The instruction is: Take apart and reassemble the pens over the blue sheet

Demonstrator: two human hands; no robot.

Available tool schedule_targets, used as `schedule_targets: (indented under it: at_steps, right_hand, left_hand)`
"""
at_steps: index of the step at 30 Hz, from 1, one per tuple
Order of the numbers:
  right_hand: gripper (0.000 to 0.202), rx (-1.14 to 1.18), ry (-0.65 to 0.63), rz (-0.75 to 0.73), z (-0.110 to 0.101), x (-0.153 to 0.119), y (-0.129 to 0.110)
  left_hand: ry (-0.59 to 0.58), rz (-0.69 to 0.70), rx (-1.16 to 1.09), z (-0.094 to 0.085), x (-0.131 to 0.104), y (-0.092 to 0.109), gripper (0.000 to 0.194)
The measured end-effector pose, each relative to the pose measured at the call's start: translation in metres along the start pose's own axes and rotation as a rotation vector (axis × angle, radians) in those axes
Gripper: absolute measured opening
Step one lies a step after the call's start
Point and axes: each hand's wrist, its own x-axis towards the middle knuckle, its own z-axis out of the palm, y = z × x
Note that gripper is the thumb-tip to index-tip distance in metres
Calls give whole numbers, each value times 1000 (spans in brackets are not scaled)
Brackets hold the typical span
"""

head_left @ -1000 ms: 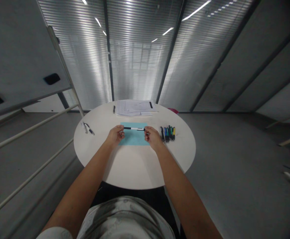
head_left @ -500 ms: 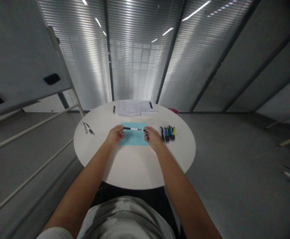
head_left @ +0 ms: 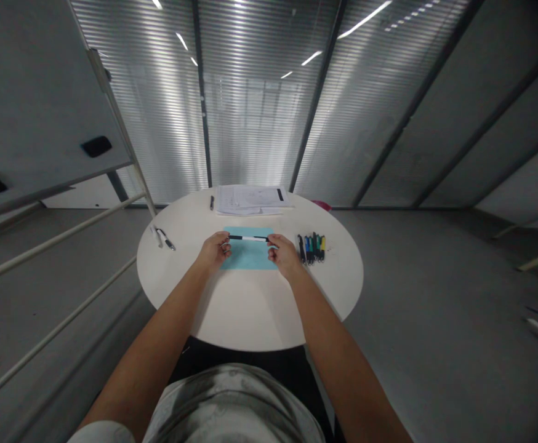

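A slim black-and-white pen (head_left: pixel 249 238) spans sideways between my two hands. My left hand (head_left: pixel 216 249) pinches its left end, and my right hand (head_left: pixel 282 251) pinches the right end. Behind and below the pen lies a light blue sheet (head_left: pixel 249 257) on the round white table (head_left: pixel 250 314). Just right of my right hand, several pens (head_left: pixel 312 248) with black, blue, green and yellow parts lie side by side.
A stack of printed papers (head_left: pixel 250 200) sits at the table's far side, with a small dark pen (head_left: pixel 212 203) at its left. Another pen (head_left: pixel 166 239) lies near the left edge. A wheeled board's frame (head_left: pixel 112 117) stands to the left.
Both hands stay in place. The pen has turned slightly about its length, so its white part looks longer and plainer and its dark markings have shifted.
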Motion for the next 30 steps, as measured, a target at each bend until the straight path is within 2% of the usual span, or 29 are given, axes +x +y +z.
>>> schedule_targets:
  at_steps: [8, 15, 25, 30]
  right_hand:
    - [23, -8, -16, 18, 1, -3, -2]
    - [31, -75, -78, -27, 2, -4, 2]
    - [31, -33, -55, -45, 0, -2, 0]
    - [31, -101, -128, 1, 4, -5, 0]
  left_hand:
    - [-29, 4, 20, 2, -3, 1, 27]
    - [-31, 24, 73, 0, 0, -3, 28]
    - [68, 200, 349, -8, 12, -19, 29]
    - [83, 238, 386, -11, 14, -19, 32]
